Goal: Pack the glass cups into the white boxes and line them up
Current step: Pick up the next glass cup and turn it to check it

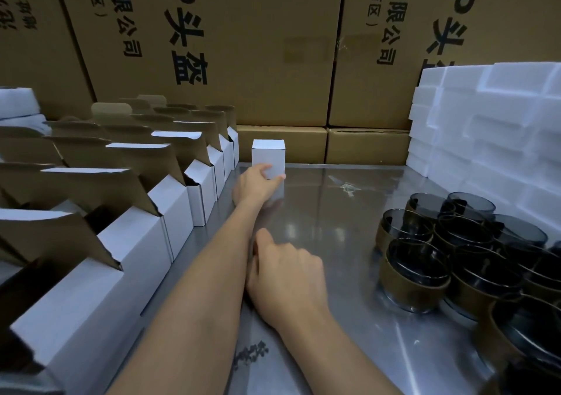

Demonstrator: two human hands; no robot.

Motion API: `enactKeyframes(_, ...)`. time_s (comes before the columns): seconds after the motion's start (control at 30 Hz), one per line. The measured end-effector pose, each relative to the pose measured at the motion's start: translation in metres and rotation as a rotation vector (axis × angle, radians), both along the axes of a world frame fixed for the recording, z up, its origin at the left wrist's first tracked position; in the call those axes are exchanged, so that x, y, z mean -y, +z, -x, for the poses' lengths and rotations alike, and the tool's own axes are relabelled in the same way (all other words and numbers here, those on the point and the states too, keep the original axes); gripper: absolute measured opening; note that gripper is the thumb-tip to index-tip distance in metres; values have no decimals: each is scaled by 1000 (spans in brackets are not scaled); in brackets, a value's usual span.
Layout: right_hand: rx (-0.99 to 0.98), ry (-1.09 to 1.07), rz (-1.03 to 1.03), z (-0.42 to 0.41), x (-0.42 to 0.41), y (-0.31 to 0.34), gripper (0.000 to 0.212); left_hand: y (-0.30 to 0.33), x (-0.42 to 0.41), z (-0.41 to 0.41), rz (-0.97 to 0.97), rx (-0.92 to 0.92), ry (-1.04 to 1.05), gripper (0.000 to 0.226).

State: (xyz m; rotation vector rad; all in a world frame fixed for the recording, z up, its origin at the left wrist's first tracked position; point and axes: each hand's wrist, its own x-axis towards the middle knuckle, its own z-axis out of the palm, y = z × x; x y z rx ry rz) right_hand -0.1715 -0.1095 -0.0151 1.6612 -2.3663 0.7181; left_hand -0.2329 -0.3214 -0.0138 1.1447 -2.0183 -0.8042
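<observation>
So the closed white box [268,154] sits at about 12 o'clock on the metal table [318,212], right up against the brown cartons [282,142] at the back. The left hand [255,183] is stretched way out to it, fingers and thumb curled round the box's lower near corner, so it's gripping that one. The box looks roughly cubic, so there's no real long axis to worry about.

The right hand [287,276] is much closer in, knuckles up with the fingers loosely curled and a finger poking forward, holding nothing as far as the view shows.

What matters next, probably: the glass cups [416,276] are clustered at 3 to 4 o'clock, dark-tinted, some stacked, and the right hand is clearly the nearer one to them. The open white boxes [170,212] run in a row from 8 up to 11 o'clock, flaps standing up. Something dark shows inside 1 or 2 of them, but whether that's a cup can't be told. White foam blocks [485,121] are piled at 2 o'clock.
</observation>
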Motion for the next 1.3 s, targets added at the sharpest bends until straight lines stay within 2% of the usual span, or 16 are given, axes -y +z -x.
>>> enactKeyframes(0.13,-3,7,5,1,-1,0,11,0,2,0,8,52,-15,62)
enactKeyframes(0.3,-4,11,5,1,0,0,11,-1,-3,0,12,51,-25,60)
enactKeyframes(0.47,7,-1,-2,2,0,2,4,-2,-33,-8,-68,-214,-62,39)
enactKeyframes(0.57,6,-41,-18,1,-3,6,16,0,-63,-26,-142,-404,-86,20)
enactKeyframes(0.7,-23,-123,30,-5,-20,9,13,4,-114,-61,-167,-592,-41,23)
enactKeyframes(0.9,-47,-312,106,-17,-76,10,22,6,-198,-106,-129,-485,-85,24)
enactKeyframes(1.07,78,-511,153,-12,-119,12,32,2,-245,-143,-68,-336,-180,24)
enactKeyframes(1.2,128,-546,74,-11,-133,15,34,2,-269,-172,-51,-263,-227,26)
enactKeyframes(1.3,55,-520,57,-15,-135,15,34,2,-280,-186,-43,-235,-261,26)
